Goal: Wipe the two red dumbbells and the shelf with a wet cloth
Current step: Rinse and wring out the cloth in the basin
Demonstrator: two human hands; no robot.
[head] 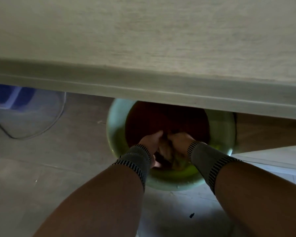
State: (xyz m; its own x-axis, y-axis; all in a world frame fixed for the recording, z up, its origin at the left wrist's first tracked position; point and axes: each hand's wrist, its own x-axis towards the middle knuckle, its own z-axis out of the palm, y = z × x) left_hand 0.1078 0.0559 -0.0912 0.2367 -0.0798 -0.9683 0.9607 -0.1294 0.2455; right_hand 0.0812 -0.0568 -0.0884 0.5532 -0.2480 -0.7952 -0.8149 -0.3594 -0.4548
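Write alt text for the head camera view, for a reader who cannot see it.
Both hands, left hand and right hand, are down in a green basin on the floor, gripping a dark wet cloth between them. A pale shelf edge crosses above, hiding the basin's far rim. No dumbbells are in view.

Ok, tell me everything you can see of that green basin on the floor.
The green basin is round, pale green and looks like plastic, with a dark reddish inside. It stands upright on the floor, its far rim hidden under a pale ledge. The left hand and right hand reach into it together, gripping a dark bunched cloth. Whether it holds water is too dim to tell.
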